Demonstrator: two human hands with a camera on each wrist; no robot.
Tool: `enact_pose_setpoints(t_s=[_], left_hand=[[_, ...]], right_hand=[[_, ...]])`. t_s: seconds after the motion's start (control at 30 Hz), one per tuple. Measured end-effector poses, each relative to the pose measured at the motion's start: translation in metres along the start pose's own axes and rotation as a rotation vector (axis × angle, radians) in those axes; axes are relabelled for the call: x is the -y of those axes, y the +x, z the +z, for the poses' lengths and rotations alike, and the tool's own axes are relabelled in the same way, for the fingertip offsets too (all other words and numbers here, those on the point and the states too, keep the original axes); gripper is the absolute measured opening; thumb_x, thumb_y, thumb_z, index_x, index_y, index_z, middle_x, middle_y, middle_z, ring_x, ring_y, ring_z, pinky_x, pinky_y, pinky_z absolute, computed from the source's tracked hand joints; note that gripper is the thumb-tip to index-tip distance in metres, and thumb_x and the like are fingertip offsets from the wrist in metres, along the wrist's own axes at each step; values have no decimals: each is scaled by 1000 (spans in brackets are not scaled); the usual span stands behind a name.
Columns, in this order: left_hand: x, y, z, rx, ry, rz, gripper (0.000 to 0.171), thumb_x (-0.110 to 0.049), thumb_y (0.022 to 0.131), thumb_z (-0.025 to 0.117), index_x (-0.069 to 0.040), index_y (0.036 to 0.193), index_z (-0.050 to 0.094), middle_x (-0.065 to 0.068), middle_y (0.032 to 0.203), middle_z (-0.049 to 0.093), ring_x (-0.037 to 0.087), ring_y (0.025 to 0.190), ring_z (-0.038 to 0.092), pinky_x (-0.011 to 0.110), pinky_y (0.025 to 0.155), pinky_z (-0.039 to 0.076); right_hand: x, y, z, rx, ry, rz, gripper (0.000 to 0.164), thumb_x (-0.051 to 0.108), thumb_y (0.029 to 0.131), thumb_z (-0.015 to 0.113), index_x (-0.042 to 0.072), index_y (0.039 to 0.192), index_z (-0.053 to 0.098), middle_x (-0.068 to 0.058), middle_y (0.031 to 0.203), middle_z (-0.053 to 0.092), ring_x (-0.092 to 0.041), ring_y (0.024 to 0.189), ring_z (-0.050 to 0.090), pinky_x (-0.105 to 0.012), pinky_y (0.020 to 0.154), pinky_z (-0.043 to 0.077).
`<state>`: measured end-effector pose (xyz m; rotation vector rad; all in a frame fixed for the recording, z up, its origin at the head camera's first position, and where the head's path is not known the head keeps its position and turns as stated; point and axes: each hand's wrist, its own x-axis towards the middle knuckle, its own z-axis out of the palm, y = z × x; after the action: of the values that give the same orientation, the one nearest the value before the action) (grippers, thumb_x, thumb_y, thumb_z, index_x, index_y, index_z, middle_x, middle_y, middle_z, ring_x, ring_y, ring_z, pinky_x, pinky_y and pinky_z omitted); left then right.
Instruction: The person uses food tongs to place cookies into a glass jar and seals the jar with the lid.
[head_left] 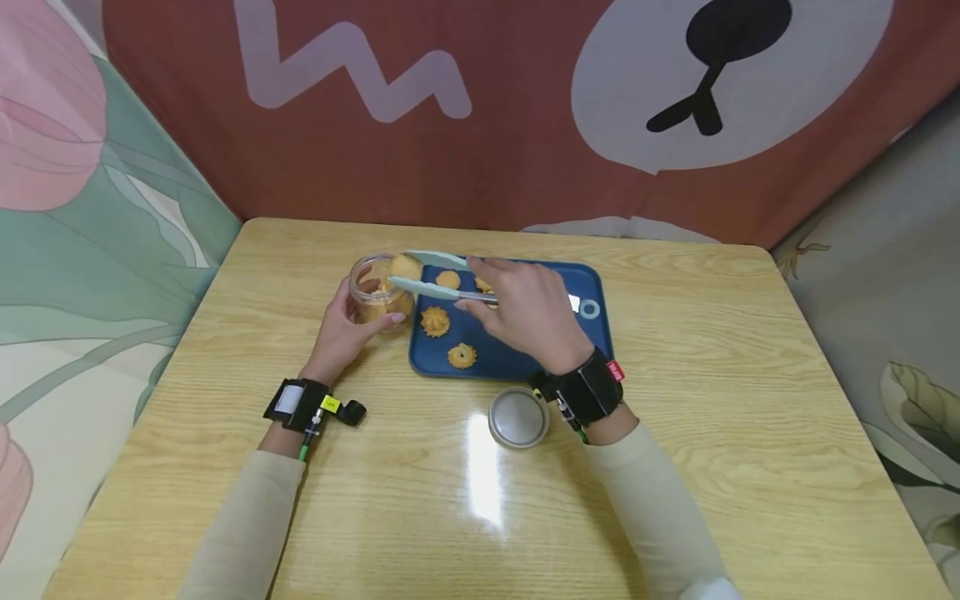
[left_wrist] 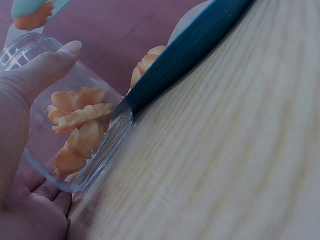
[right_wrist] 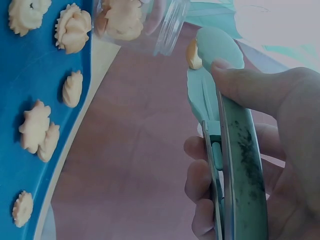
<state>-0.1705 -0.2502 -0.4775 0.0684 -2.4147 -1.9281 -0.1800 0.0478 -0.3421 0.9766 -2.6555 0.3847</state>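
left of center you've got your left hand [head_left: 339,332] wrapped round the clear jar [left_wrist: 80,79], and your right hand [head_left: 531,310] squeezes tongs [head_left: 429,289] on a cookie [head_left: 406,267] by the jar's mouth.

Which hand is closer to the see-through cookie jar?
Left. The left hand grips the jar, while the right hand is over the blue tray, to the jar's right, holding tongs near its mouth.

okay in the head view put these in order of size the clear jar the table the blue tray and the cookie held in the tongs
Largest to smallest:
table
blue tray
clear jar
cookie in the tongs
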Motion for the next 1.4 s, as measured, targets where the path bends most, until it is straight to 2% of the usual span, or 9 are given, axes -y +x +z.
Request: enact_pose_setpoints(t_s=[0.27, 0.47, 0.77, 1.03, 1.17, 1.4], left_hand=[[-3, -1, 0, -2, -7, 13, 92, -28, 87, 88, -36, 162, 35, 9, 157, 52, 23, 154, 41, 47, 134, 25], [-3, -3, 0, 1, -6, 28, 93, -28, 87, 88, -41, 161, 33, -3, 164, 45, 15, 159, 32, 44, 135, 22], [-2, -3, 0, -5, -33, 40, 92, -21, 86, 89, -33, 161, 37, 1, 162, 46, 18, 158, 35, 44, 135, 22], [-2, -1, 1, 0, -5, 32, 94, -27, 88, 88, -29, 164, 33, 3, 171, 36, 20, 162, 26, 49, 136, 18], [-2, 0, 1, 1, -3, 36, 94, -27, 88, 88, -29, 164, 33, 3, 172, 34, 20, 163, 25, 50, 136, 18], [0, 0, 1, -3, -16, 33, 94, -26, 87, 88, -25, 164, 34, 10, 159, 47, 23, 155, 38, 49, 134, 24]], right_hand=[[10, 16, 4, 3, 9, -40, 58, 48, 96, 75, 12, 142, 67, -6, 119, 80, -19, 77, 73, -34, 65, 60], [16, 26, 11, 40, -18, -49, 60, 50, 97, 72, 13, 143, 66, -6, 125, 78, -19, 81, 76, -34, 69, 62], [22, 36, 17, 61, -69, -76, 61, 52, 98, 71, 13, 145, 64, -8, 129, 76, -18, 70, 70, -31, 60, 57], [20, 39, 18, 60, -90, -74, 65, 53, 98, 71, 12, 147, 62, -9, 129, 76, -18, 65, 66, -30, 54, 52], [18, 36, 18, 57, -81, -67, 65, 53, 97, 71, 12, 147, 62, -8, 129, 76, -19, 69, 68, -32, 57, 55], [11, 28, 15, 65, -59, -35, 65, 52, 96, 73, 12, 147, 63, -9, 129, 76, -19, 77, 73, -33, 65, 60]])
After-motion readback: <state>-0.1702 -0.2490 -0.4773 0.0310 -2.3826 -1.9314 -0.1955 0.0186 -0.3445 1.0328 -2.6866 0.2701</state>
